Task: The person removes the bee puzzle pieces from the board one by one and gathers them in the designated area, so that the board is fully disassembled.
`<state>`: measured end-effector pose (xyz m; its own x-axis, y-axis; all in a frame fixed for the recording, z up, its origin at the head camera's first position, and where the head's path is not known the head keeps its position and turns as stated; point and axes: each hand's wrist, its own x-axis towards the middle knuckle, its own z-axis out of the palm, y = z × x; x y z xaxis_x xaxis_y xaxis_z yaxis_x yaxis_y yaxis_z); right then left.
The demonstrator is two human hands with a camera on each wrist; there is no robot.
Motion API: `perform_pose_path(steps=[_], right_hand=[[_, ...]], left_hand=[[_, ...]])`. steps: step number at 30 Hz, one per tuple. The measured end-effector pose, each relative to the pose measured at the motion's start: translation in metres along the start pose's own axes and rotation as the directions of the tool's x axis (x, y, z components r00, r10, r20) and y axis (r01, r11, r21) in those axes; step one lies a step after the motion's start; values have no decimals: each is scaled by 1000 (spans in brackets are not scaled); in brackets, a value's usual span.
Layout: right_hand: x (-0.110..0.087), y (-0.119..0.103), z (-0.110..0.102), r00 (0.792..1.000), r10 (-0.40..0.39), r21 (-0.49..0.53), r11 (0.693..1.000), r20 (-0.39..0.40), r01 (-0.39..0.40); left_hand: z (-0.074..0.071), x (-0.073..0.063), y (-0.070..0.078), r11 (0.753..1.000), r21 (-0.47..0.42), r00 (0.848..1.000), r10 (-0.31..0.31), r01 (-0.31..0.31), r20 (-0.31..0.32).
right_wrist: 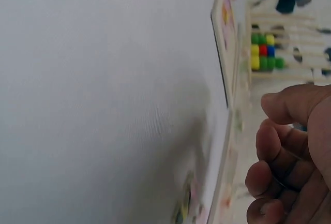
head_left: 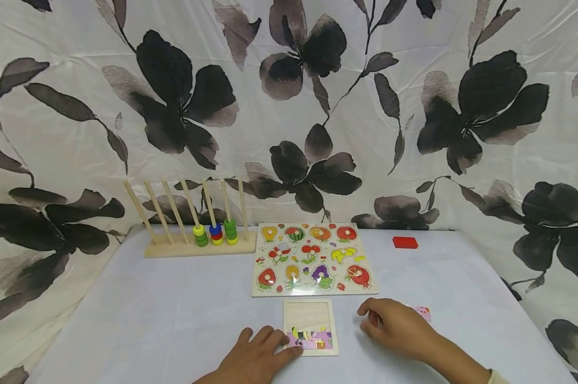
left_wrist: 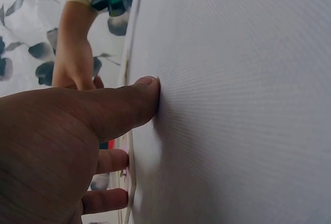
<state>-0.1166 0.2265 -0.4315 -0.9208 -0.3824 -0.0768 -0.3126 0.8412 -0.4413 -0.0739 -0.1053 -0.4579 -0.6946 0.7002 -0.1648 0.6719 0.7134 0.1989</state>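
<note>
Here are the fingers of the left hand (head_left: 262, 353), loose and spread, wrapped around nothing; their tips touch the left edge of a small wooden tray (head_left: 308, 313), with the thumb at its lower left corner. Across to the right hand (head_left: 400, 326): fingers softly bent, thumb apart from the forefinger, nothing visible in their grasp, and they're over the table just right of that tray. A pale sleeve (head_left: 497, 377) shows at the right forearm.

Now the tray itself, lying flat in front of the person, between the two hands! Purple-pink puzzle pieces (head_left: 313, 340), with yellow and dark markings, fill its lower part; the upper part shows bare wood. And there's a pink piece (head_left: 423, 313) on the table, peeking out beyond the right hand, partly hidden by it.

Further out, just behind the tray, lies a fruit board (head_left: 313, 293) covered in strawberries, bananas, cherries and more. Its left neighbour is a wooden peg stand (head_left: 173, 249), seven pegs tall and proud, three of them wearing coloured rings (head_left: 215, 233) in yellow, green, blue and red. Over on the right, near the back edge, a red block (head_left: 405, 242). Beneath it all, the white table (head_left: 197, 298); behind, a floral cloth (head_left: 250, 120).
</note>
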Motion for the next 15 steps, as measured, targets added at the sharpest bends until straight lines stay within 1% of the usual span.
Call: perform_pose_path(steps=[5, 10, 11, 13, 15], right_hand=[[13, -21, 17, 998, -68, -7, 998, 20, 68], [23, -37, 28, 988, -151, 7, 989, 23, 151], [25, -40, 30, 986, -167, 12, 986, 24, 167], [27, -46, 34, 979, -200, 14, 980, 28, 200], [30, -52, 37, 973, -227, 18, 974, 32, 227]], left_hand=[[1, -1, -2, 1000, -7, 1000, 9, -9, 0], [4, -3, -3, 1000, -1, 998, 27, -27, -55], [4, -4, -4, 1000, 1, 998, 28, -28, -55], [3, -4, -4, 1000, 4, 999, 30, -30, -43], [2, -4, -4, 1000, 8, 1000, 22, -22, -6]])
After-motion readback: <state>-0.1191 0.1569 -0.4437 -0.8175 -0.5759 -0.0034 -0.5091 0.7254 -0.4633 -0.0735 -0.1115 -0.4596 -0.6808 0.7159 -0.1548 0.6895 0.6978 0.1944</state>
